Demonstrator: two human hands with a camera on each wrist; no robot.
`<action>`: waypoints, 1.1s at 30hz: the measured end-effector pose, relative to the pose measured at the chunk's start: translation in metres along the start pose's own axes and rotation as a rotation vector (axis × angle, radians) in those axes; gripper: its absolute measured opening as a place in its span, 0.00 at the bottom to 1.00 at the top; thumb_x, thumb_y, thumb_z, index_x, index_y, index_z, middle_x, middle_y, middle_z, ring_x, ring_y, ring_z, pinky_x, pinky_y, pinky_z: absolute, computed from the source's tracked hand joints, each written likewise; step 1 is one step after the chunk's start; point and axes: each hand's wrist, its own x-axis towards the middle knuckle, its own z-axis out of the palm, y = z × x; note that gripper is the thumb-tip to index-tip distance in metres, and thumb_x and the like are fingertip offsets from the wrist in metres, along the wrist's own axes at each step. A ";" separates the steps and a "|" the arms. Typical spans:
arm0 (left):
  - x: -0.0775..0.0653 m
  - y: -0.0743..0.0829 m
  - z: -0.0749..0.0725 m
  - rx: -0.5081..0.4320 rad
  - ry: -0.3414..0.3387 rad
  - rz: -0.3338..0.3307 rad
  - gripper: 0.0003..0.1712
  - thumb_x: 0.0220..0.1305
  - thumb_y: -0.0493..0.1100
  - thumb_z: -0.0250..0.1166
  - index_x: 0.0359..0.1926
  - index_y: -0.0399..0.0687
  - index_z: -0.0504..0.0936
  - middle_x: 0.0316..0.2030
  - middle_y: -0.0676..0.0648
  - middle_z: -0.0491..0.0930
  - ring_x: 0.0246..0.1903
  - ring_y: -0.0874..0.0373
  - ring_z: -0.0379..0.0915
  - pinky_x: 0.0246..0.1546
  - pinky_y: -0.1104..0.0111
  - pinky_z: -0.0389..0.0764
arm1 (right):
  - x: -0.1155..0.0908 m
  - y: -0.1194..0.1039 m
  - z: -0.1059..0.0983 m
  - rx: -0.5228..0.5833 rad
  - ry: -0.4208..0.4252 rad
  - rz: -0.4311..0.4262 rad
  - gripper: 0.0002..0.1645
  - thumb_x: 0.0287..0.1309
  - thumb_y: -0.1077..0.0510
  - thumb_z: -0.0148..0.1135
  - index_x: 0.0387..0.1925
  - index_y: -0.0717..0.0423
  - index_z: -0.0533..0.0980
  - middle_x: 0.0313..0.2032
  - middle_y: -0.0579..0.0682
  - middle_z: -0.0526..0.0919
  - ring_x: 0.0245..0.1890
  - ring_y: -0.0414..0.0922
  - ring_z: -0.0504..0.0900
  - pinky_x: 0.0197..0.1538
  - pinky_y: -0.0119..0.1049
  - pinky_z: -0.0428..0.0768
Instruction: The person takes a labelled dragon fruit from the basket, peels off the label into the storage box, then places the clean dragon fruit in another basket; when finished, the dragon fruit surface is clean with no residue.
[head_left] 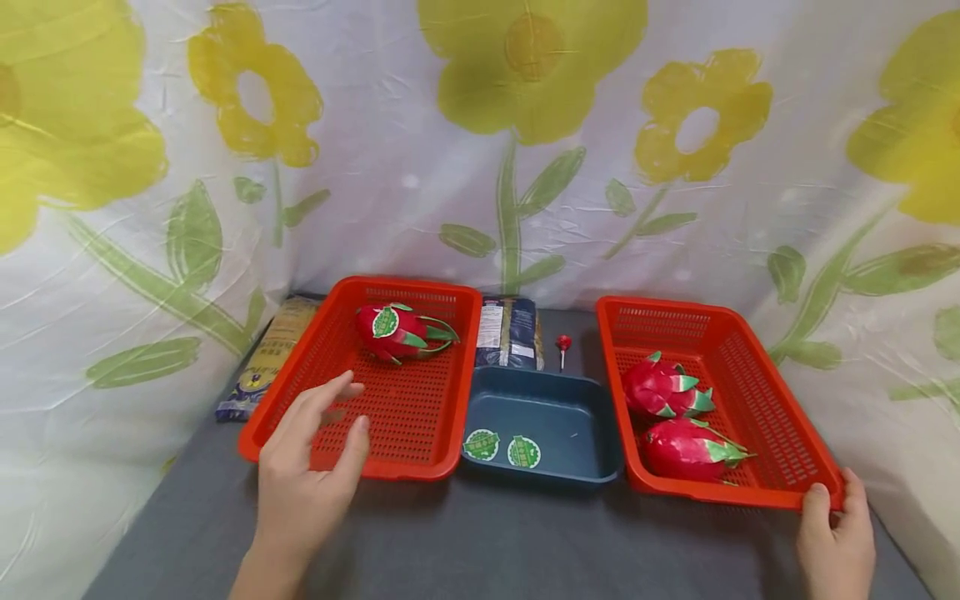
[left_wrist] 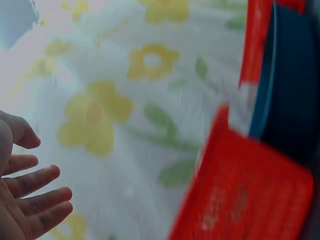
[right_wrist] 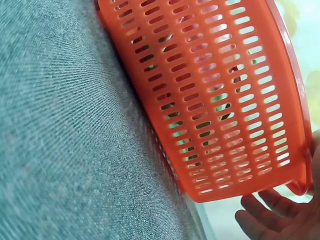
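The left hand (head_left: 309,475) is spread above the near left corner of the left basket (head_left: 390,468), thumb well apart from the fingers, holding nothing. The right hand (head_left: 836,533) pinches the near right corner of the right basket (head_left: 720,493), thumb over the rim and fingers around the outside.

Inside the right basket, 2 dragon fruits, the far fruit (head_left: 663,387) and the near fruit (head_left: 686,452), lie along its left side, away from the gripping hand. A pull or lift from that 1 corner could therefore twist the basket, since the weight is off to the side, and the round fruits could roll. The thumb's small hold might also slip on the rim.

The dark tray (head_left: 536,477) stands close between the baskets; if the right basket swings left, it could shove the tray. The left basket holds 1 dragon fruit (head_left: 393,329) near its far end. Should the left hand drop carelessly, its fingers could knock the rim and set that fruit rolling.
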 end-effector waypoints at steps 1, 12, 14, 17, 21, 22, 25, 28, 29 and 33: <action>-0.004 -0.006 -0.006 0.020 0.023 -0.011 0.34 0.52 0.25 0.71 0.63 0.40 0.81 0.49 0.43 0.84 0.50 0.56 0.78 0.52 0.77 0.76 | 0.000 0.000 0.000 0.001 0.001 -0.003 0.39 0.75 0.48 0.42 0.81 0.53 0.51 0.69 0.70 0.67 0.37 0.32 0.68 0.26 0.14 0.63; -0.046 -0.079 -0.059 0.395 0.058 -0.431 0.26 0.62 0.33 0.68 0.63 0.37 0.80 0.59 0.36 0.77 0.55 0.49 0.73 0.54 0.66 0.77 | -0.004 -0.001 0.000 -0.004 0.007 -0.027 0.38 0.75 0.49 0.43 0.81 0.54 0.52 0.67 0.72 0.68 0.32 0.23 0.62 0.26 0.14 0.62; -0.050 -0.091 -0.062 0.430 -0.009 -0.547 0.27 0.67 0.39 0.65 0.66 0.35 0.77 0.61 0.33 0.73 0.57 0.40 0.70 0.56 0.56 0.76 | -0.003 -0.001 -0.001 -0.005 0.011 -0.028 0.38 0.75 0.49 0.43 0.81 0.54 0.52 0.67 0.71 0.68 0.32 0.24 0.62 0.26 0.14 0.62; -0.054 -0.103 -0.063 0.411 -0.095 -0.677 0.30 0.74 0.43 0.57 0.72 0.33 0.69 0.63 0.28 0.71 0.56 0.34 0.72 0.51 0.71 0.76 | -0.003 -0.001 -0.002 -0.009 0.015 -0.033 0.38 0.75 0.50 0.43 0.80 0.55 0.53 0.67 0.72 0.68 0.30 0.23 0.61 0.26 0.14 0.62; -0.057 -0.108 -0.060 0.359 -0.074 -0.713 0.30 0.76 0.43 0.55 0.74 0.35 0.67 0.62 0.26 0.74 0.50 0.35 0.78 0.34 0.94 0.59 | -0.002 -0.001 -0.003 -0.053 0.029 -0.063 0.37 0.74 0.51 0.43 0.79 0.58 0.55 0.64 0.73 0.70 0.29 0.26 0.66 0.26 0.17 0.62; -0.058 -0.108 -0.060 0.351 -0.063 -0.708 0.30 0.75 0.43 0.55 0.73 0.35 0.67 0.61 0.26 0.74 0.50 0.36 0.78 0.34 0.94 0.60 | -0.002 -0.003 -0.004 -0.077 0.038 -0.071 0.37 0.74 0.52 0.43 0.79 0.59 0.56 0.63 0.74 0.71 0.31 0.31 0.72 0.27 0.21 0.65; -0.060 -0.110 -0.059 0.332 -0.041 -0.724 0.30 0.75 0.43 0.56 0.74 0.39 0.68 0.63 0.28 0.74 0.49 0.41 0.78 0.34 0.94 0.62 | -0.006 -0.010 -0.004 -0.135 0.053 -0.057 0.38 0.72 0.51 0.42 0.78 0.63 0.56 0.64 0.78 0.66 0.51 0.57 0.75 0.46 0.40 0.74; -0.061 -0.112 -0.058 0.318 -0.021 -0.742 0.30 0.75 0.44 0.56 0.75 0.44 0.68 0.64 0.31 0.74 0.46 0.58 0.76 0.34 0.93 0.64 | -0.014 -0.022 -0.004 -0.199 0.089 -0.033 0.39 0.71 0.49 0.42 0.76 0.67 0.57 0.65 0.80 0.57 0.66 0.74 0.54 0.61 0.64 0.60; -0.061 -0.112 -0.057 0.316 -0.008 -0.744 0.30 0.75 0.44 0.56 0.75 0.45 0.69 0.64 0.32 0.74 0.44 0.64 0.74 0.35 0.93 0.65 | -0.017 -0.027 -0.003 -0.207 0.114 -0.051 0.39 0.70 0.48 0.42 0.74 0.69 0.59 0.65 0.80 0.56 0.67 0.74 0.51 0.63 0.67 0.54; -0.062 -0.114 -0.052 0.273 0.048 -0.744 0.29 0.75 0.44 0.56 0.75 0.47 0.70 0.64 0.33 0.75 0.39 0.80 0.66 0.35 0.92 0.67 | -0.029 -0.053 -0.001 -0.240 0.178 -0.225 0.34 0.72 0.50 0.47 0.66 0.74 0.68 0.62 0.78 0.61 0.66 0.74 0.54 0.62 0.68 0.53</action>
